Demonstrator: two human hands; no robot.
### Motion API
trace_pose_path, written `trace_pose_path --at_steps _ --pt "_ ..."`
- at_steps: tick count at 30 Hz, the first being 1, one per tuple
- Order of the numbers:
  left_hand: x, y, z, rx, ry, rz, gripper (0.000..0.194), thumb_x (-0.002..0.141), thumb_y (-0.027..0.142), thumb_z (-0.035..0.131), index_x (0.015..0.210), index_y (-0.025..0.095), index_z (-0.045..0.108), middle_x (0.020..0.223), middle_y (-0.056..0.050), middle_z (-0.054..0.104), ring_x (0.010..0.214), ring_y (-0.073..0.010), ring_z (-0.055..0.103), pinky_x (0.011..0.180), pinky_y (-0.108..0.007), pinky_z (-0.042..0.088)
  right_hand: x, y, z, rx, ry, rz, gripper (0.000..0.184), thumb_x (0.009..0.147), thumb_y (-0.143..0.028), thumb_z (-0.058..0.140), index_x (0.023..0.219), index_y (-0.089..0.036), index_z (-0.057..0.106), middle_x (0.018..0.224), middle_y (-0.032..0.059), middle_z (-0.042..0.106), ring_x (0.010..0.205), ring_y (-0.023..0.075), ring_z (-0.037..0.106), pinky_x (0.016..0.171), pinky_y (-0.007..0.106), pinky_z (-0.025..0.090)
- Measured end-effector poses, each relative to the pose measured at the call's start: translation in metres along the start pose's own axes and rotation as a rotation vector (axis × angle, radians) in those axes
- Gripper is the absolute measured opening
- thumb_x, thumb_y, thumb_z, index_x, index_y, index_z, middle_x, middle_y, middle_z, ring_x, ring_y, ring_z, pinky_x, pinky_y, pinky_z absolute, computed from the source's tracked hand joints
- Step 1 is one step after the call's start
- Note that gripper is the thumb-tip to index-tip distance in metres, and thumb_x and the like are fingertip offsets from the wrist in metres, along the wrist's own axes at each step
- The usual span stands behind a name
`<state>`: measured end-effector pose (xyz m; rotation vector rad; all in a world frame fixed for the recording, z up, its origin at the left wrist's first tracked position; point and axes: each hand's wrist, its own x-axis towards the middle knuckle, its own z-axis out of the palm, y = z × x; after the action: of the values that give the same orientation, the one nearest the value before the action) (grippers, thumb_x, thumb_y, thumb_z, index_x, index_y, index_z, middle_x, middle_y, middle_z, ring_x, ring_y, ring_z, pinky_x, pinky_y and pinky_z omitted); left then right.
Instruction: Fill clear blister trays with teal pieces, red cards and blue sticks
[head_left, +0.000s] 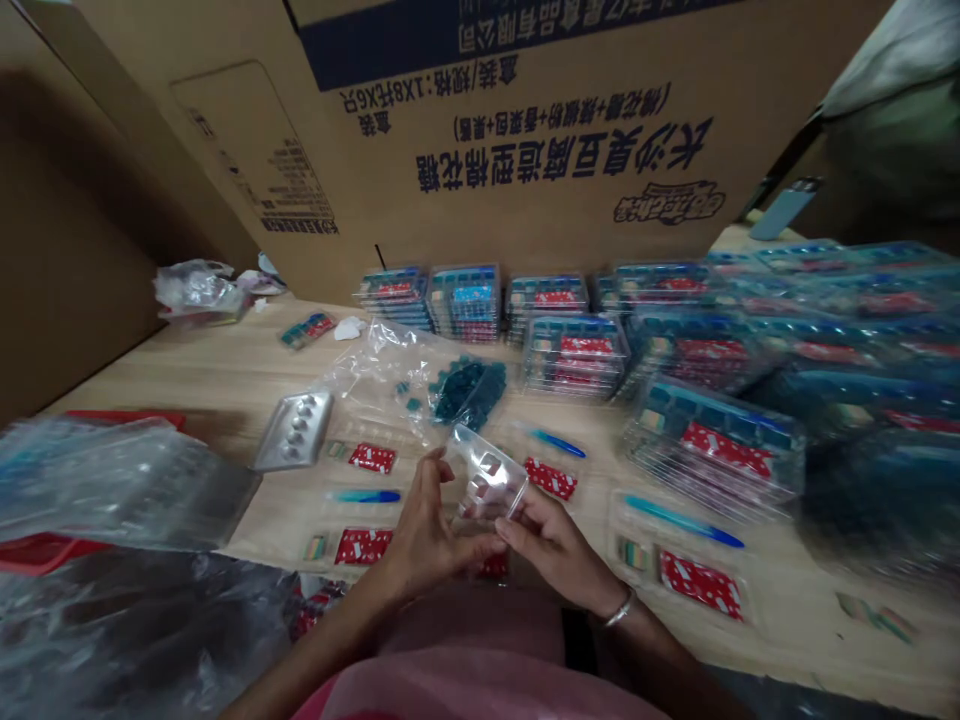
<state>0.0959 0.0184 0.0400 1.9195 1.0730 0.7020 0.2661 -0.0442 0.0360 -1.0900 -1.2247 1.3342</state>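
Observation:
Both my left hand and my right hand pinch a small clear plastic blister shell above the wooden table. Around my hands lie open clear trays holding red patterned cards, blue-tipped sticks and small striped pieces. Another red card sits just beyond my right hand. Past the shell, a loose heap of small teal pieces lies on a crumpled clear bag. My hands hide part of a red card below them.
Stacked, filled blister packs cover the table's far and right side. A large printed cardboard box stands behind them. A silver dimpled tray and bulky plastic bags lie to the left. A garment shows at top right.

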Motion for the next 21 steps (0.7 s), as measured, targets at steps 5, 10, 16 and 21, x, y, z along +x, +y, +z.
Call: trace_pose_path --at_steps 5,10,16,21 --pt "0.003 -0.003 -0.001 -0.126 -0.036 -0.1 0.069 0.055 0.064 0.071 0.101 0.021 0.043 0.111 -0.009 0.047 0.097 -0.0235 0.049 0.077 -0.035 0.042 0.005 0.001 0.001 0.029 -0.025 -0.055 0.052 0.082 -0.056 0.055 0.122 -0.022 0.054 0.081 0.0018 0.063 0.071 0.0156 0.057 0.067 0.026 0.048" --pt "0.004 -0.007 0.001 -0.162 0.006 -0.126 0.067 0.052 0.066 0.071 0.093 0.021 0.043 0.115 -0.009 0.048 0.093 -0.0217 0.05 0.072 -0.032 0.041 0.007 0.0 0.004 0.105 -0.069 -0.055 0.046 0.086 -0.052 0.052 0.121 -0.022 0.053 0.099 0.0052 0.065 0.09 0.0184 0.06 0.076 0.029 0.049" --pt "0.005 -0.008 -0.001 -0.157 0.015 -0.131 0.056 0.056 0.053 0.074 0.087 0.021 0.041 0.114 -0.009 0.05 0.09 -0.0203 0.052 0.074 -0.032 0.043 0.005 -0.004 0.003 0.153 -0.137 -0.039 0.039 0.089 -0.045 0.049 0.12 -0.021 0.052 0.107 0.0072 0.063 0.094 0.0171 0.061 0.077 0.028 0.05" --pt "0.004 -0.007 -0.001 -0.035 0.02 -0.057 0.052 0.064 0.051 0.07 0.095 0.02 0.042 0.115 -0.01 0.049 0.107 -0.0267 0.05 0.085 -0.04 0.043 0.011 0.003 0.01 0.19 -0.001 -0.024 0.036 0.084 -0.042 0.055 0.114 -0.02 0.052 0.101 0.0072 0.065 0.091 0.0183 0.063 0.081 0.032 0.05"
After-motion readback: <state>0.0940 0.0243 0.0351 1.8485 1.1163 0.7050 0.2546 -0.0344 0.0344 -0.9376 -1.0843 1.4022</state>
